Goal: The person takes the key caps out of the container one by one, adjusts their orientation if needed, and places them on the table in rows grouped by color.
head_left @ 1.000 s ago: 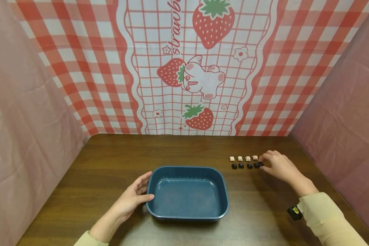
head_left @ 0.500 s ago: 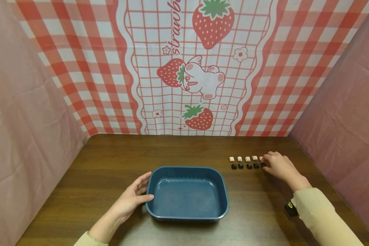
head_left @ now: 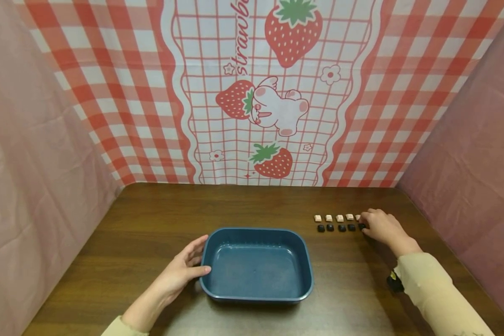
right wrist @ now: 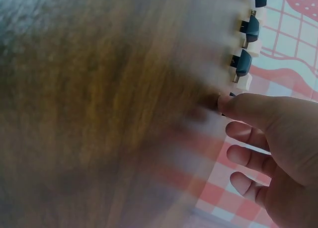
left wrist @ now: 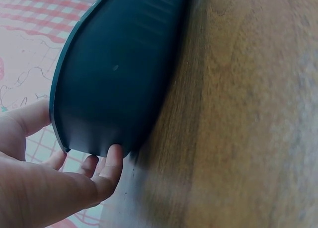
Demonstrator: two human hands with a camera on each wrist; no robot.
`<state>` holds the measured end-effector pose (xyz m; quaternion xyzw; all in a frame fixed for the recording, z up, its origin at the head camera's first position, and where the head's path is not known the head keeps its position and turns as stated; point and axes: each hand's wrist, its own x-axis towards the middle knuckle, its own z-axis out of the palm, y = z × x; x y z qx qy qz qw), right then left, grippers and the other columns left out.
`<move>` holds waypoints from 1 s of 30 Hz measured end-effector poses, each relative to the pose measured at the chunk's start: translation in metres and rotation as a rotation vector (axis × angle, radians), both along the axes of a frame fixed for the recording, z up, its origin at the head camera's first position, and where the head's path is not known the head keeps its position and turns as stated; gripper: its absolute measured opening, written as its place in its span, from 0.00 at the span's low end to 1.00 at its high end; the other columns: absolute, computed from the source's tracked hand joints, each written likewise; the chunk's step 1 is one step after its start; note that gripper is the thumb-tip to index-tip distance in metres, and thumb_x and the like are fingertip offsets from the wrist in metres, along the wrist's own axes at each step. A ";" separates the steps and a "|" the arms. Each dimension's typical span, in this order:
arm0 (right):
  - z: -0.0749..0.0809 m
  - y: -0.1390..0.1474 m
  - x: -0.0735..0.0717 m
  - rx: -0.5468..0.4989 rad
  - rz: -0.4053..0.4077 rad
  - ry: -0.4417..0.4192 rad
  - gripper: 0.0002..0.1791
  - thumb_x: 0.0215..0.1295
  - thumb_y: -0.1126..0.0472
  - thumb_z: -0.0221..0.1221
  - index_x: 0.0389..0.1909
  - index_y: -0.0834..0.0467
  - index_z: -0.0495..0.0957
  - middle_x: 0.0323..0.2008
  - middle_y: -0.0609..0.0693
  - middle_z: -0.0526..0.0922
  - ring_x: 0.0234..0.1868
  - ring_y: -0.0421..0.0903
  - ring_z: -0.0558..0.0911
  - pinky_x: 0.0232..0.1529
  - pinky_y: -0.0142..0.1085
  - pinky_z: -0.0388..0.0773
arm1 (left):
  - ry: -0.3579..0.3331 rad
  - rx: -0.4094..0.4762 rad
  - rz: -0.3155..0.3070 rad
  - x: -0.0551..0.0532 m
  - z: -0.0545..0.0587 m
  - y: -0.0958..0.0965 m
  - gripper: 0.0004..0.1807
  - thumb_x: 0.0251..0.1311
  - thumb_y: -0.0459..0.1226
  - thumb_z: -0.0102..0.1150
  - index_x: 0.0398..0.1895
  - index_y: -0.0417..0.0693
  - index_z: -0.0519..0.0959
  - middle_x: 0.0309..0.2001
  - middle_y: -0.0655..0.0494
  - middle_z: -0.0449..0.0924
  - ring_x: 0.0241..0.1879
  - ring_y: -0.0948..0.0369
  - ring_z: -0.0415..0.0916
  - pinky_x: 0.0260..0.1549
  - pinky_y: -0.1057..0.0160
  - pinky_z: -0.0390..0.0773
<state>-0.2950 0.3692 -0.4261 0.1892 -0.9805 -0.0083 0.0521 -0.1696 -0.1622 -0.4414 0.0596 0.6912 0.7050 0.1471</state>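
Note:
A deep blue rectangular plastic tray [head_left: 256,297] stands on the table. My left hand [head_left: 176,273] holds its left end, thumb over the rim and the other fingers against the outer wall [left wrist: 104,114]. To the right lie two rows of small keycaps, cream ones [head_left: 339,218] behind and black ones [head_left: 342,228] in front. At the right end of the black row, my right hand [head_left: 384,227] pinches the last black keycap [head_left: 362,227]. The thumb mostly covers that keycap in the right wrist view, and the index finger is hidden. Its fingers partly cover the last cream keycap [head_left: 358,218].
The brown wooden table [head_left: 218,205] reaches back to a red-and-white checked cloth [head_left: 143,116] with strawberries. Pink cloth [head_left: 38,154] hangs on the left, with more pink cloth [head_left: 466,154] on the right. A small black device [head_left: 395,282] sits at the right wrist.
My right hand has shifted slightly right, and the last black keycap now stands apart from its neighbour. The last cream keycap has come partly into sight. My left hand and the tray stay put.

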 end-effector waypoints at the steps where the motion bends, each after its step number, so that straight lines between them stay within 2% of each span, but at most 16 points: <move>1: 0.000 0.000 0.000 0.000 -0.002 -0.008 0.10 0.49 0.64 0.68 0.32 0.58 0.79 0.31 0.54 0.78 0.32 0.55 0.78 0.23 0.47 0.72 | -0.001 0.003 -0.003 0.000 0.000 0.000 0.42 0.54 0.25 0.59 0.72 0.44 0.53 0.67 0.36 0.57 0.59 0.46 0.65 0.48 0.64 0.71; 8: 0.003 0.000 -0.002 -0.019 -0.010 -0.035 0.10 0.50 0.64 0.68 0.33 0.58 0.79 0.32 0.54 0.78 0.31 0.53 0.78 0.24 0.48 0.72 | 0.005 0.016 -0.017 0.000 0.004 -0.002 0.42 0.56 0.27 0.60 0.72 0.42 0.51 0.68 0.34 0.55 0.58 0.46 0.65 0.48 0.64 0.72; 14: 0.014 -0.001 -0.001 -0.044 -0.002 0.005 0.10 0.49 0.64 0.68 0.32 0.59 0.79 0.30 0.53 0.77 0.28 0.50 0.77 0.23 0.46 0.71 | 0.026 -0.042 0.023 -0.004 0.012 -0.005 0.40 0.57 0.29 0.60 0.72 0.43 0.53 0.67 0.36 0.58 0.60 0.45 0.63 0.51 0.60 0.71; 21: 0.038 -0.013 0.006 -0.073 0.004 0.111 0.11 0.49 0.61 0.67 0.34 0.60 0.79 0.31 0.55 0.77 0.31 0.54 0.76 0.22 0.47 0.70 | 0.135 -0.229 0.049 -0.013 0.034 -0.005 0.37 0.58 0.31 0.61 0.70 0.49 0.57 0.67 0.40 0.61 0.64 0.44 0.60 0.56 0.47 0.68; 25: 0.055 -0.029 0.014 -0.106 0.003 0.153 0.13 0.50 0.60 0.68 0.36 0.60 0.80 0.35 0.57 0.78 0.35 0.57 0.77 0.25 0.50 0.71 | 0.227 -0.356 0.057 -0.016 0.047 -0.002 0.35 0.60 0.34 0.60 0.69 0.49 0.59 0.67 0.42 0.62 0.64 0.44 0.60 0.55 0.47 0.69; 30: 0.078 -0.056 0.031 -0.184 0.006 0.150 0.14 0.52 0.60 0.67 0.40 0.59 0.79 0.41 0.59 0.78 0.42 0.60 0.76 0.33 0.55 0.70 | 0.358 -0.506 0.075 -0.018 0.060 0.009 0.34 0.61 0.37 0.59 0.70 0.49 0.58 0.66 0.43 0.62 0.64 0.45 0.61 0.53 0.47 0.71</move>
